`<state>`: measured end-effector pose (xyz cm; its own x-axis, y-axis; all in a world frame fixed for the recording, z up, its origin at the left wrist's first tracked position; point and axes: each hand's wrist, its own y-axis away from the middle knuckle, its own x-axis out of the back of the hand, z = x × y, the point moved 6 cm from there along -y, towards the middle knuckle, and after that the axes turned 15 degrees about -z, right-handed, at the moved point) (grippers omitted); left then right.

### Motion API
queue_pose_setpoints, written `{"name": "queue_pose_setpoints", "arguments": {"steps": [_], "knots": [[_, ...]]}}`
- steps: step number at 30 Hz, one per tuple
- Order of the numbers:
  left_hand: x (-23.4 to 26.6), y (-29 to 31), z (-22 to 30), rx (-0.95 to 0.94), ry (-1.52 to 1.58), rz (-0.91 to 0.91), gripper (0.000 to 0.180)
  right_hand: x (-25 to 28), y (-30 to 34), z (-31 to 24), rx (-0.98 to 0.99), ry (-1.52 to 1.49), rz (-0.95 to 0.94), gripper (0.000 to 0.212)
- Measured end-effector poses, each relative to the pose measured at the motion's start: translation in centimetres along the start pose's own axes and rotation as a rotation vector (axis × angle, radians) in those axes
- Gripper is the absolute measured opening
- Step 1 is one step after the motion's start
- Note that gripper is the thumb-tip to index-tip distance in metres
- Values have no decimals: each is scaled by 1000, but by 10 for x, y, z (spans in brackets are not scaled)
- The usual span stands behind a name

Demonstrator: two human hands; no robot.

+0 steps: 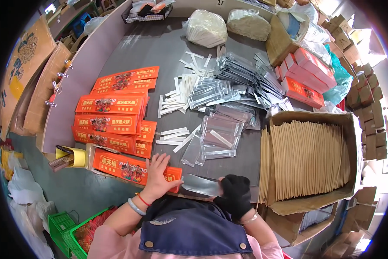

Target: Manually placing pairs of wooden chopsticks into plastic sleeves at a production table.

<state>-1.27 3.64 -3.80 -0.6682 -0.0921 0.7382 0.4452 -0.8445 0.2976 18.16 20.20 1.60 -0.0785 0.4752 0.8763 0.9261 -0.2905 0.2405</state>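
The clear pouch (199,185) lies between the two grips at the counter's near edge, its right end in the gloved right grip (235,194), which is closed on it. Its left end meets the red packet (120,167) under the bare left grip (158,175), whose fingers are spread wide over that packet; whether the thumb pinches the pouch too, I cannot tell.

Just beyond the left grip are loose white strips (173,134); beyond and to its left, fanned red packets (107,103) fill that side. A yellow holder (76,156) stands farther left, by the packet's far end. Straight beyond the right grip, flat clear pouches (220,131) crowd the counter (157,47), with a heap of silvery packets (241,73) behind. An open carton of wooden sticks (310,162) blocks the right grip's right side. Farthest out are red boxes (304,75) and two wrapped bundles (205,28).
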Motion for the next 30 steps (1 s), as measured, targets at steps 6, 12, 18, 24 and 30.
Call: {"name": "queue_pose_setpoints", "arguments": {"steps": [6, 12, 18, 24, 30], "knots": [[1, -19, 11, -45, -146, -124, 88, -35, -46, -39, 228, -78, 141, 56], [-13, -111, 92, -523, -15, 17, 51, -8, 42, 108, -458, -65, 480, 41], [-23, -149, 109, -549, -394, 231, 20, -26, 63, 142, -902, 106, 151, 29], [-28, -156, 109, -558, -394, 149, 28, -26, 59, 140, -913, 186, 154, 25], [-26, -157, 106, -641, -382, 121, 23, -24, 58, 130, -899, 224, 173, 23]]}}
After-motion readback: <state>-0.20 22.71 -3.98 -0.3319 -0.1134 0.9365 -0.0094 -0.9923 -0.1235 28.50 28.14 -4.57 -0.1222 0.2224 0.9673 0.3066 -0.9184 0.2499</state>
